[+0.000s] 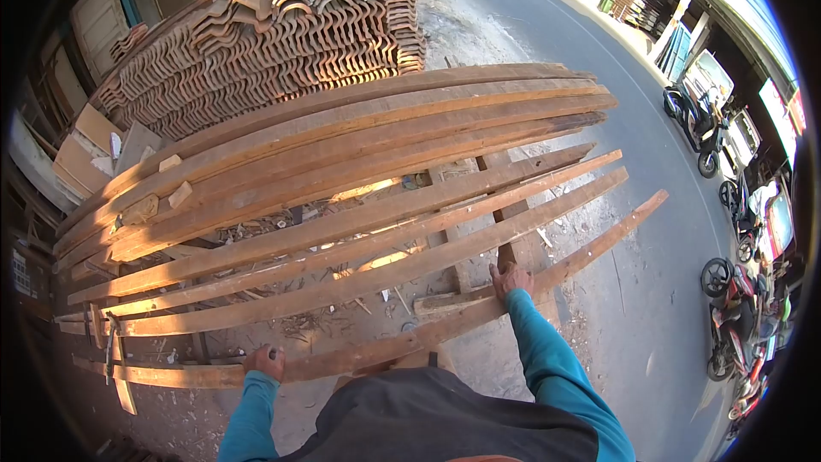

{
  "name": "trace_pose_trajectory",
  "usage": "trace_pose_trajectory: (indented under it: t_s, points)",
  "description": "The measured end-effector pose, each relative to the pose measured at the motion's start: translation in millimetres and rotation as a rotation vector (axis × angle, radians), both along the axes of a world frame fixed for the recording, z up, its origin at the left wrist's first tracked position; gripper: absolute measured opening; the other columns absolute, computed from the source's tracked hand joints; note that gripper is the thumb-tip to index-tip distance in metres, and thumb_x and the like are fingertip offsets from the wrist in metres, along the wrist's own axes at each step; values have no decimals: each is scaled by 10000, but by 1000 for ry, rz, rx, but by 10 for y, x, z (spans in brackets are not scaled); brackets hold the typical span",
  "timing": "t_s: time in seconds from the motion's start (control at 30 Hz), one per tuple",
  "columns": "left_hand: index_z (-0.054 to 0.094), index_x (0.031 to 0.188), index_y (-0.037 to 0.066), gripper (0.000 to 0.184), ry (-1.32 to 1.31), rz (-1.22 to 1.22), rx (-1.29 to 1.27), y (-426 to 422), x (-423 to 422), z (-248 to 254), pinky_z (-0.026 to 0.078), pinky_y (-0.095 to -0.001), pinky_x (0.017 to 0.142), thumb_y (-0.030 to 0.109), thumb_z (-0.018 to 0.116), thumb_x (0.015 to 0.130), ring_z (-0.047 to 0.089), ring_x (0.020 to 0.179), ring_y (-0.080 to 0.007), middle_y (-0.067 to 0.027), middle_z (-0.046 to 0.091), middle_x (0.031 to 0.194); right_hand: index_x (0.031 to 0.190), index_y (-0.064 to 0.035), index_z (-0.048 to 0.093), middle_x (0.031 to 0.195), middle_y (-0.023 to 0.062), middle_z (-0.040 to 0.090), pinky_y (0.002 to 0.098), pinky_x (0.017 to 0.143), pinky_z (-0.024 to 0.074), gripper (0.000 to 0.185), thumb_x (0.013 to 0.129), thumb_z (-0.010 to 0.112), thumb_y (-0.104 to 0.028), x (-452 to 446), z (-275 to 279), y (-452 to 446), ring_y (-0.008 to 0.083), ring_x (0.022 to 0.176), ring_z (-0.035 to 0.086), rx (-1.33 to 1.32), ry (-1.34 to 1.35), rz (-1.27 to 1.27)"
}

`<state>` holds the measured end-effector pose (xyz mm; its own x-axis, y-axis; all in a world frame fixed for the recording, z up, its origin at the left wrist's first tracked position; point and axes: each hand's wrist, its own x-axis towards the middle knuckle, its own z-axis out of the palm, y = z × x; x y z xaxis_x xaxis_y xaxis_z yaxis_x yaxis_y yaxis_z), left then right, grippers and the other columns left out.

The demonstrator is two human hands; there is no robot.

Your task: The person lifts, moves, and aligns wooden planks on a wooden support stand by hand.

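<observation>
A long, narrow wooden plank [351,361] lies crosswise just in front of my body, the nearest of several laid side by side. My left hand [266,362] is closed on its left part, with the fingertips partly hidden. Farther right, my right hand [512,280] grips the same plank, its fingers over the top edge beside a supporting crosspiece [523,250]. Beyond it lies another long plank [385,287], apart from both hands. At the left end, a dark metal bar [109,349] and a short wood strip [123,383] stand against the planks.
Thicker beams [359,141] lie farther back, with small wood blocks [180,195] on them. Behind rises a stack of curved roof tiles [282,60]. Wood scraps litter the ground. To the right runs a road [650,188], with parked motorcycles [697,124] along its far side.
</observation>
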<state>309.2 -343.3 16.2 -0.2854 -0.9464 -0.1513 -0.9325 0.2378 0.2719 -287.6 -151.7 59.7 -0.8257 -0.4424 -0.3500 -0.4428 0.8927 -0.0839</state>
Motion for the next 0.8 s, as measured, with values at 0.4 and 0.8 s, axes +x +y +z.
trace_pose_trajectory:
  t_s: [0.4,0.8]
  points:
    - [726,931,67,342,-27,24,22,-1,-38,65,528,-527,826,394,658,856,683,884,-431,-214,723,930,1191,-66,667,1167,215,705,519,1149,335,617,965,458,-601,-12,-55,-4,344,1134,663,-15,25,-5]
    - [719,938,76,333,-14,21,38,19,-90,200,539,-505,833,390,662,844,685,902,-418,-208,722,940,1188,-62,657,1169,223,698,490,1119,363,640,953,455,-622,7,58,-31,342,1138,655,13,-13,0]
